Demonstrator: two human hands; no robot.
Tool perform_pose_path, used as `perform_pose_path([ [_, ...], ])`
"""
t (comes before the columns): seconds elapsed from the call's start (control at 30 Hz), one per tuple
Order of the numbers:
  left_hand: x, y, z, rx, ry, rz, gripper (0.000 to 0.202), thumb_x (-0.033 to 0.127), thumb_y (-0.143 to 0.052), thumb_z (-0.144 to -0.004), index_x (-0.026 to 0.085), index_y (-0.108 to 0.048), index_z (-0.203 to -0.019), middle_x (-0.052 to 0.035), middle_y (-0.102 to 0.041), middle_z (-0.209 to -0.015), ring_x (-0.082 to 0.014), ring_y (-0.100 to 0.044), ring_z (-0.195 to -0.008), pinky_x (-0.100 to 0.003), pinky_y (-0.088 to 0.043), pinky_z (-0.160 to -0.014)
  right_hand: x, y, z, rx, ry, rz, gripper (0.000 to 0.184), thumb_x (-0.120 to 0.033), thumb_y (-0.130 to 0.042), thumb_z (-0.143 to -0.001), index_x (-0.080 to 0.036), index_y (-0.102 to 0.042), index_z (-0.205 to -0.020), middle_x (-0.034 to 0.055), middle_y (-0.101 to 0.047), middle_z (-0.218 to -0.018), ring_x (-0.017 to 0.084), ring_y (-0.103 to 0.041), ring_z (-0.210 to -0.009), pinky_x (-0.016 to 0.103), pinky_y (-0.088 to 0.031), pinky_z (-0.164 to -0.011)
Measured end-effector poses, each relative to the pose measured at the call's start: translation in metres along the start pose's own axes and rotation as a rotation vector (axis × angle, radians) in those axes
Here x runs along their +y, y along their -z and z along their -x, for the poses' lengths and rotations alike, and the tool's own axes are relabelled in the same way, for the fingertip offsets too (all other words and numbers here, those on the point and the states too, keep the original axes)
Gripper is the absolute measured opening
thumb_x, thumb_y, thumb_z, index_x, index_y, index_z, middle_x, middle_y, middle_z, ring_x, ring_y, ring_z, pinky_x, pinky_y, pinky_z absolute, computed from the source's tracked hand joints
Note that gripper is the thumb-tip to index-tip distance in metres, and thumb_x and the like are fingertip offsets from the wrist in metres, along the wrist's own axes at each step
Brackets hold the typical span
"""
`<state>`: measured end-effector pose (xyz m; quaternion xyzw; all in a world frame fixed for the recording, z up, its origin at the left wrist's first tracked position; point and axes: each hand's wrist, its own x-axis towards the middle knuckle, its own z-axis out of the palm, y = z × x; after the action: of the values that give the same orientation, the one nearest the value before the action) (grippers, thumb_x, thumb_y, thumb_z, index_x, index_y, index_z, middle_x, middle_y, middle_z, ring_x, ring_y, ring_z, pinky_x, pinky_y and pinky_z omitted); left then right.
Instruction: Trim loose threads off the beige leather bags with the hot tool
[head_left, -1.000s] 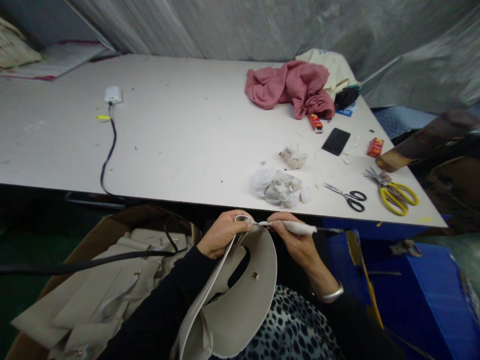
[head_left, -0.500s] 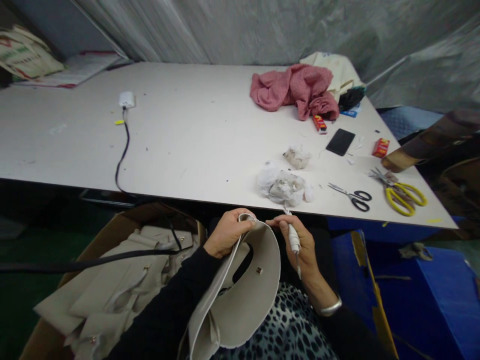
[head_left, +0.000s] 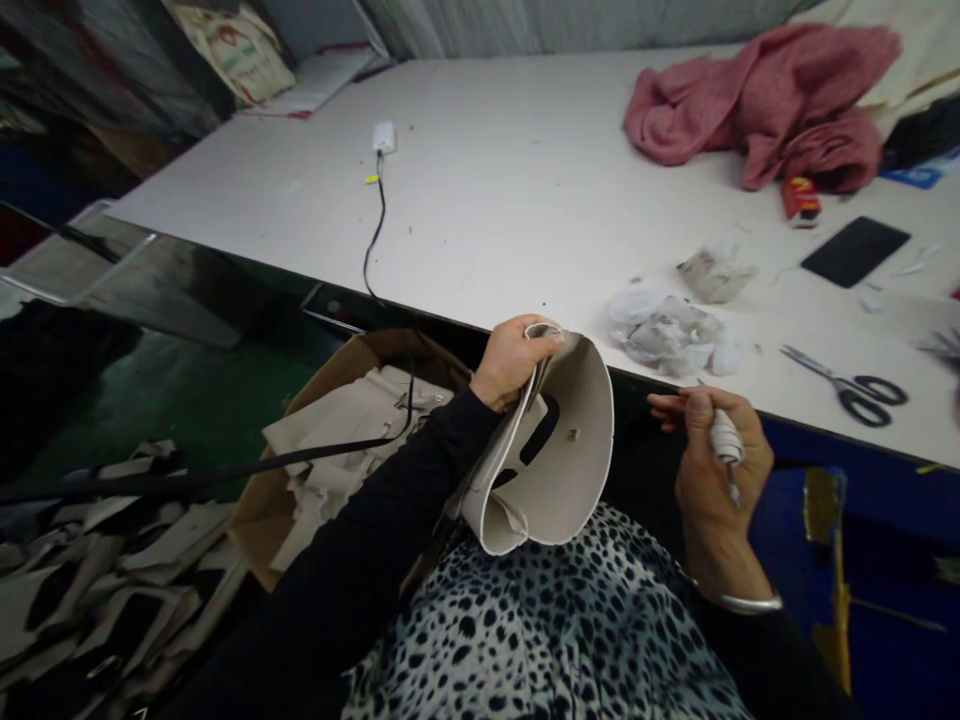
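My left hand [head_left: 512,358] grips the top edge of a curved beige leather piece [head_left: 564,460] with a dark slot and a small metal stud, held over my lap just below the table's front edge. My right hand [head_left: 714,450] is closed round a thin tool with a white wrapped handle [head_left: 724,438], a little to the right of the piece and apart from it. Both sleeves are black, and a metal bangle sits on my right wrist.
A white table [head_left: 487,200] carries a pink cloth [head_left: 757,100], crumpled white wads [head_left: 667,330], black scissors [head_left: 855,380], a black phone [head_left: 855,250] and a charger with a black cable [head_left: 382,140]. A cardboard box of beige pieces [head_left: 337,440] stands at my left; blue crates lie at right.
The view has swung left and down. My right hand with the tool has pulled away from the piece's edge to the right. My left hand still holds the piece.
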<state>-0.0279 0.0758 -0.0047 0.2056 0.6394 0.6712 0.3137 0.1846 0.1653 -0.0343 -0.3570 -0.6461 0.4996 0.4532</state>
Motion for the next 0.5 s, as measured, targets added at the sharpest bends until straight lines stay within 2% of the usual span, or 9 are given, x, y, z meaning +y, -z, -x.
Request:
perform_pose_path([
  [0.1,0.020,0.013,0.004,0.136,-0.144,-0.053,0.017,0.023,-0.077,-0.068,0.013,-0.069,-0.080,0.0005,-0.063,-0.071,-0.0113,-0.054,-0.064,-0.026,-0.043,-0.065,-0.012,0.005,0.001,-0.006,0.034,-0.027,0.018,-0.034,-0.076,-0.090,-0.020,-0.066,-0.094,0.0020,-0.076,-0.083,0.015,-0.069,-0.068,0.026,-0.054,-0.064],
  [0.2,0.030,0.029,0.011,0.338,-0.291,-0.196,0.014,0.024,-0.076,-0.071,0.014,-0.072,-0.081,-0.0004,-0.067,-0.073,-0.0124,-0.056,-0.067,-0.026,-0.046,-0.068,-0.022,0.009,0.007,-0.110,0.020,-0.028,0.018,-0.032,-0.080,-0.086,-0.021,-0.066,-0.091,-0.0008,-0.072,-0.078,0.012,-0.065,-0.060,0.023,-0.052,-0.057],
  [0.3,0.023,0.044,0.016,0.516,-0.367,-0.282,0.014,0.025,-0.075,-0.073,0.015,-0.073,-0.081,-0.0002,-0.068,-0.075,-0.0132,-0.059,-0.070,-0.025,-0.048,-0.070,-0.027,0.008,0.017,-0.330,0.003,-0.028,0.016,-0.035,-0.077,-0.089,-0.022,-0.067,-0.091,-0.0016,-0.070,-0.075,0.012,-0.062,-0.057,0.022,-0.050,-0.053],
  [0.4,0.012,0.055,0.017,0.623,-0.379,-0.258,0.016,0.026,-0.075,-0.072,0.014,-0.073,-0.082,0.0000,-0.069,-0.076,-0.0130,-0.060,-0.068,-0.025,-0.049,-0.069,-0.025,0.003,0.027,-0.526,0.033,0.007,0.017,-0.037,-0.075,-0.090,-0.023,-0.067,-0.090,-0.0019,-0.067,-0.073,0.012,-0.060,-0.056,0.023,-0.048,-0.053],
  [0.5,0.007,0.060,0.017,0.674,-0.387,-0.245,0.017,0.027,-0.076,-0.071,0.014,-0.072,-0.082,0.0001,-0.068,-0.074,-0.0129,-0.060,-0.066,-0.024,-0.049,-0.068,-0.022,-0.002,0.034,-0.587,0.025,0.056,0.019,-0.040,-0.074,-0.091,-0.022,-0.067,-0.090,-0.0022,-0.065,-0.070,0.011,-0.058,-0.056,0.022,-0.046,-0.053],
])
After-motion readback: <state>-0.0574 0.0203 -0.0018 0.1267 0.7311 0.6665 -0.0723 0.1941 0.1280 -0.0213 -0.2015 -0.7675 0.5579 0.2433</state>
